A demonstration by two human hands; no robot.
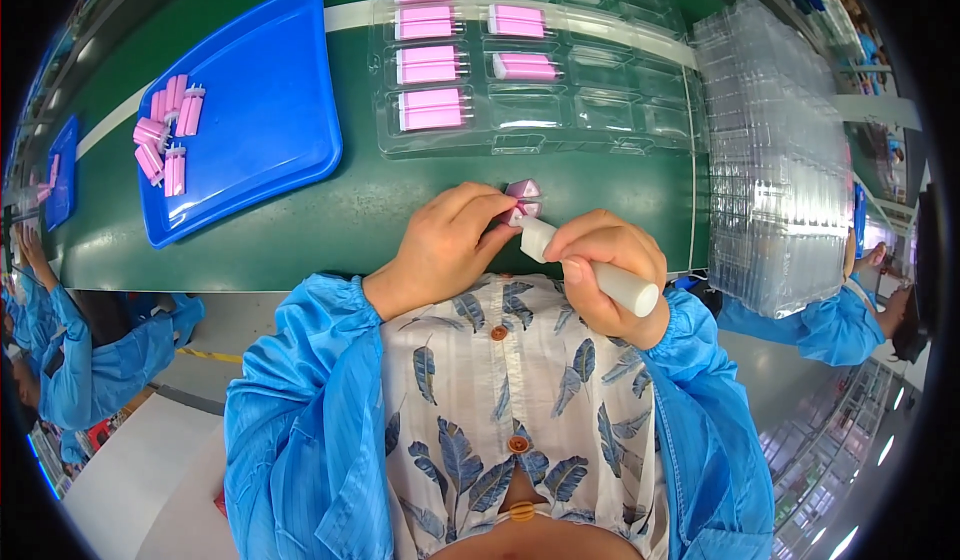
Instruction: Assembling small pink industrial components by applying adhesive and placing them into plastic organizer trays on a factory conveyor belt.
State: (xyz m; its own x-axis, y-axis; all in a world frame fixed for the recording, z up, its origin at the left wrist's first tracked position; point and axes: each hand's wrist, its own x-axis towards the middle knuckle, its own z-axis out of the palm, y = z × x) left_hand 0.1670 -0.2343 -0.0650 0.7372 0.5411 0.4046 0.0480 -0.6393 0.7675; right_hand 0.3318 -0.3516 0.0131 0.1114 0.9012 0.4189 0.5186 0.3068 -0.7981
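Note:
At the near edge of the green table, my left hand [445, 245] is closed, thumb and fingertips pinching a small pink block [522, 192]. Its pink faces and a thin metal strip show above the fingertips; the lower part is partly hidden. My right hand [612, 270] grips a white squeeze bottle [628, 288], tilted so its narrow end points at the pink block. Whether the tip touches the block I cannot tell. Beyond my hands lies a clear plastic tray [430, 142] with rows of pockets, several holding pink blocks [432, 108] with white ends and thin metal pins.
A blue tray [270, 80] at the left has several pink blocks [175, 170] heaped along its left side. Stacked clear plastic trays [775, 160] stand tall at the right. Another small blue tray [62, 175] lies far left. People in blue sleeves [100, 350] sit at both sides.

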